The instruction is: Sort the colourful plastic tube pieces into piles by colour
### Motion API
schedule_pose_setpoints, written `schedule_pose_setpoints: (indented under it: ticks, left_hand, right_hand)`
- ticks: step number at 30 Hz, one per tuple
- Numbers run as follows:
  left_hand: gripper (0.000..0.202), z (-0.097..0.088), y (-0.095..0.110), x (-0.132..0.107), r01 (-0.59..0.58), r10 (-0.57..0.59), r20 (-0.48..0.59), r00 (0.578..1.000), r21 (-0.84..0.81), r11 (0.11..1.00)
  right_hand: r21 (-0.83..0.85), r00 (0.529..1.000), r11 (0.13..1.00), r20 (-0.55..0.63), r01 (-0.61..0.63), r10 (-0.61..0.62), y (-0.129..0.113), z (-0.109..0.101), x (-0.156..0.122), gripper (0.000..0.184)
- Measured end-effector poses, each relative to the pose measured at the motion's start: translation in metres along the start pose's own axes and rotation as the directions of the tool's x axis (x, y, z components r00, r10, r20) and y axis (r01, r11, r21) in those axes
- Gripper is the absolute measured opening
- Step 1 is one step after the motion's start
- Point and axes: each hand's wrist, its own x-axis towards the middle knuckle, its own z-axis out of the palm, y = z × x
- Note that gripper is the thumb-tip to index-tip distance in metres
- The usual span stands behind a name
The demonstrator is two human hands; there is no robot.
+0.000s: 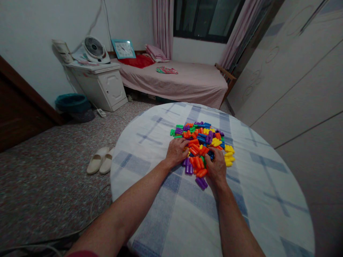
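A heap of bright plastic toy blocks (197, 151) in orange, purple, yellow, green and blue lies on the round table. At the heap's left side is my left hand (177, 152), closed, its fingers curled beside orange blocks; what they hold, if anything, is hidden. My right hand (218, 166) reaches in from the right, fingers bent around a dark blue block (211, 155). Between my hands lie several orange blocks (197, 162). Nearer to me are a purple block (201, 183) and a purple pair (187, 166). Yellow blocks (229, 155) sit just right of my right hand.
A blue-and-white checked cloth (158, 192) covers the table. Behind it stands a bed (193, 76) with pink bedding. To the left are a white cabinet (107, 87) with a fan (95, 48), a waste bin (75, 105) and slippers (98, 161). A wardrobe (297, 82) rises at the right.
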Motion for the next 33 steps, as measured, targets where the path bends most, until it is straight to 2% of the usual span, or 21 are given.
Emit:
schedule_pose_setpoints:
  ticks: [33]
  left_hand:
    - [0.029,-0.0019,0.0017,0.0008,0.006,-0.006,0.015,1.0,0.01,1.0]
  right_hand:
    - [0.015,1.0,1.0,0.005,-0.009,0.009,-0.0021,-0.0019,0.0004,0.027]
